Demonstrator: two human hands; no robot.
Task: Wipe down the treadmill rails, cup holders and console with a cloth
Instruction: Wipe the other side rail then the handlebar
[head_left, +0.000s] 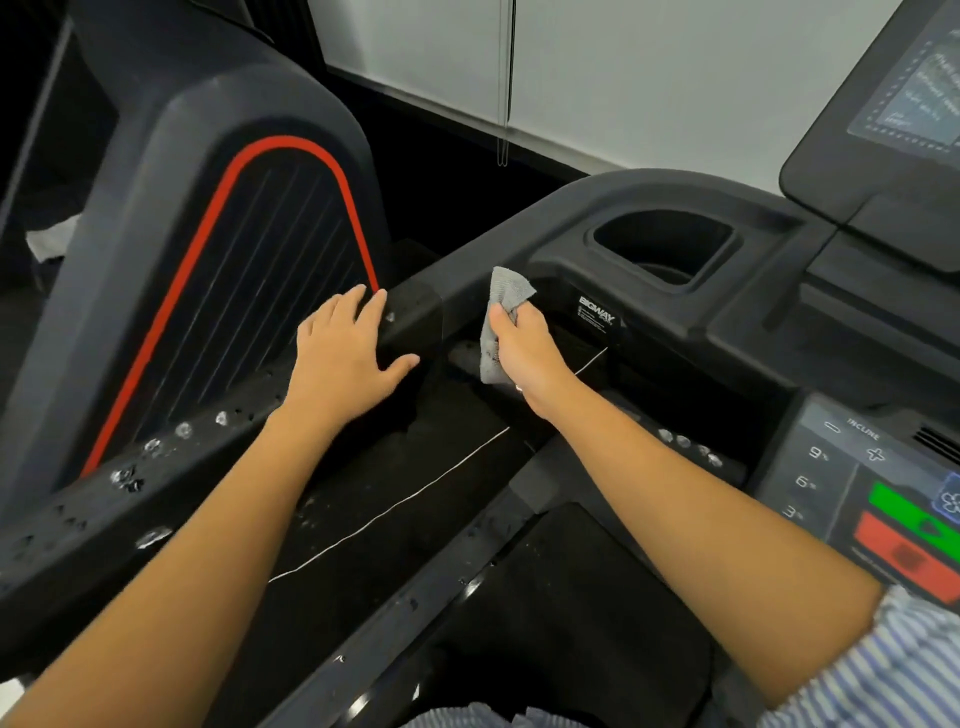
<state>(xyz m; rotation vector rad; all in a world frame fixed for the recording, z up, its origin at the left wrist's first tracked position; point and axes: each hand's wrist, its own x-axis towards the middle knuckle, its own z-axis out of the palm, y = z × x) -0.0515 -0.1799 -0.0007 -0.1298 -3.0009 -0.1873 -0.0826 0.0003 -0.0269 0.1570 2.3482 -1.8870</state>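
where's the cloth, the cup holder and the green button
cloth (508, 290), head view, on its upper grey flap
cup holder (665, 239), head view, on the dark inner wall
green button (909, 512), head view, on its green face

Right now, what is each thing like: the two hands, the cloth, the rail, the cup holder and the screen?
right hand, fingers curled round the cloth.
cloth, grey and crumpled.
left hand, flat, resting on the rail.
rail, dotted with wet drops.
cup holder, nothing seen inside.
screen, lit, showing writing.
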